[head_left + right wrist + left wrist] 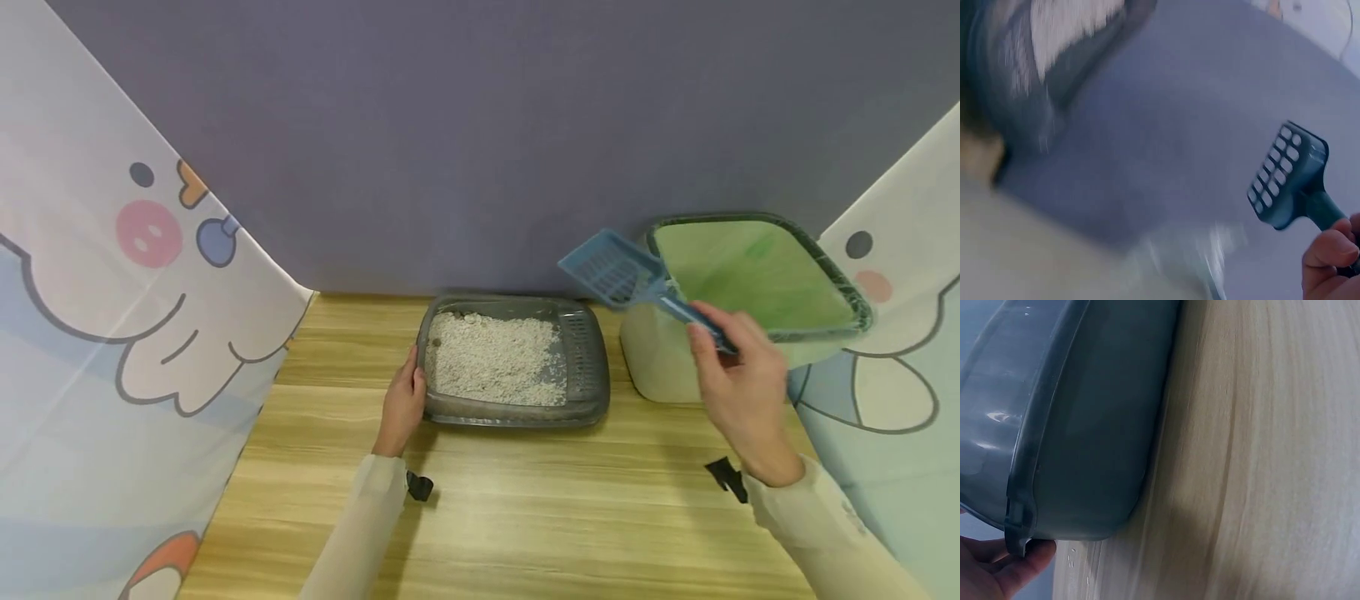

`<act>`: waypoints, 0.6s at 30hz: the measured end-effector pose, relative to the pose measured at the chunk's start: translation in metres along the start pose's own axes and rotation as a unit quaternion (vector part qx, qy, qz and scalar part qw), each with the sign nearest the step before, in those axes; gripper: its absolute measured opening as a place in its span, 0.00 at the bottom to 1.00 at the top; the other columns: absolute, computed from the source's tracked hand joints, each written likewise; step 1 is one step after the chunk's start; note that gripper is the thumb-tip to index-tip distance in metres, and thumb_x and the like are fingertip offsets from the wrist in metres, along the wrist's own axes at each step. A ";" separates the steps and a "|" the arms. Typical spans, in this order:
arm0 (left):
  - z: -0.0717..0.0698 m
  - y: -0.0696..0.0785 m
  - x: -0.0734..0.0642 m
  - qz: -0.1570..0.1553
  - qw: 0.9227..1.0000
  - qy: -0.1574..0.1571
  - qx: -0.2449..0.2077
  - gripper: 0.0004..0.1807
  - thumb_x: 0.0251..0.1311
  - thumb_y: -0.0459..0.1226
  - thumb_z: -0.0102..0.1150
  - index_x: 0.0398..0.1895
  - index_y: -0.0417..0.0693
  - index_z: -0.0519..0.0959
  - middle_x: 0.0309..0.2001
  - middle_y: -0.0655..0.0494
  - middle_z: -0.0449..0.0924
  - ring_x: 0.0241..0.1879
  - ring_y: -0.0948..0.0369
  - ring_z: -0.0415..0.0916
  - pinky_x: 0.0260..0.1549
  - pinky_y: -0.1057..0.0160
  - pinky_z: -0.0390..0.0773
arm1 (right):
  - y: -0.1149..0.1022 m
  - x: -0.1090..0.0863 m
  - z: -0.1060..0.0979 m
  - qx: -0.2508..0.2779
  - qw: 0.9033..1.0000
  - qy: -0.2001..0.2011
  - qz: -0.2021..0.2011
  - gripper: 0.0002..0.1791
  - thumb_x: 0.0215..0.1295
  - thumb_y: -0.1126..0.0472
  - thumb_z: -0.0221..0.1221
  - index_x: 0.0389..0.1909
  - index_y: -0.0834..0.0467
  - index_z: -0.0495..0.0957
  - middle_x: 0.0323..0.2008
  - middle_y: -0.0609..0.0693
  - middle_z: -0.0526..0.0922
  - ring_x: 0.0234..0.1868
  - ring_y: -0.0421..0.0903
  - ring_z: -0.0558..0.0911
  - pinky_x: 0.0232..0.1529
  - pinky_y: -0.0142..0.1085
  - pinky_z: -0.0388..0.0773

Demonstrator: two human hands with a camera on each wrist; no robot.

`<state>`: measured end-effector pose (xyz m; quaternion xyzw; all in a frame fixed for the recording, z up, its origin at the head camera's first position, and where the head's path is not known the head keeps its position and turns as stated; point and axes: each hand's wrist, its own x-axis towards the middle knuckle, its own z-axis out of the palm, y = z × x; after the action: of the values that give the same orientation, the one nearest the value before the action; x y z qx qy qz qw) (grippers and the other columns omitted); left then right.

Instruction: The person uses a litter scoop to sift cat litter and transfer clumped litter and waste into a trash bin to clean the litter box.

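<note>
A grey litter box (pixel 517 414) with pale litter (pixel 491 358) spread over its floor stands on the wooden table. My left hand (pixel 402 406) grips the box's left rim; in the left wrist view the fingers and thumb (pixel 1025 565) hold the rim's corner. Held up at the right, a blue slotted litter scoop (pixel 618 271) has its handle in my right hand (pixel 738 379). The scoop's head points left, in front of the bin's near left corner. No litter shows on it. The right wrist view shows the scoop (pixel 1288 175) sharply against a blurred background.
A pale bin (pixel 660 367) with a dark rim and a green inside, its edge wrapped in thin plastic, stands right of the litter box. A grey cloth wall (pixel 480 150) rises behind. Printed cloths (pixel 97 350) hang on both sides. The wooden table (pixel 525 500) extends toward me.
</note>
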<state>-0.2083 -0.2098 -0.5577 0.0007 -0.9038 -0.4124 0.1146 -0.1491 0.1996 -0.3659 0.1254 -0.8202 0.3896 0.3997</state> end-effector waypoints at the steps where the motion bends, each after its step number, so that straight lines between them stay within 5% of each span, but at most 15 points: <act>1: 0.000 0.000 0.000 0.000 1.000 0.000 -0.001 0.27 0.73 0.41 0.39 0.73 0.50 0.57 0.62 0.39 0.67 0.52 0.45 0.70 0.48 0.45 0.69 | -0.002 -0.005 0.010 0.008 0.999 -0.032 -0.002 0.15 0.62 0.68 0.60 0.50 0.63 0.81 0.26 0.45 0.73 0.19 0.33 0.65 0.20 0.22 0.61; 6: -0.001 0.001 0.000 0.000 1.000 0.005 -0.001 0.26 0.72 0.40 0.40 0.72 0.48 0.58 0.62 0.39 0.68 0.54 0.45 0.70 0.50 0.45 0.69 | 0.003 -0.029 0.064 0.008 0.984 -0.180 0.016 0.15 0.65 0.66 0.59 0.51 0.63 0.79 0.29 0.49 0.76 0.19 0.38 0.66 0.21 0.29 0.65; 11: -0.001 0.002 0.001 0.004 1.000 0.013 0.002 0.26 0.72 0.41 0.39 0.72 0.47 0.59 0.63 0.40 0.67 0.59 0.44 0.66 0.55 0.44 0.66 | 0.016 -0.039 0.112 -0.003 0.947 -0.314 0.073 0.18 0.69 0.58 0.54 0.55 0.64 0.76 0.31 0.50 0.75 0.17 0.40 0.66 0.21 0.36 0.66; 18: 0.002 0.003 0.001 0.013 1.000 0.013 0.004 0.27 0.72 0.40 0.40 0.72 0.44 0.59 0.63 0.39 0.67 0.60 0.44 0.65 0.55 0.45 0.66 | 0.048 -0.030 0.157 -0.010 0.918 -0.379 0.121 0.21 0.72 0.58 0.50 0.59 0.68 0.72 0.31 0.57 0.73 0.11 0.43 0.63 0.20 0.40 0.66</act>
<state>-0.2095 -0.2072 -0.5566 -0.0047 -0.9037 -0.4074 0.1317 -0.2419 0.1121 -0.4730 0.1592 -0.9228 0.3507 0.0102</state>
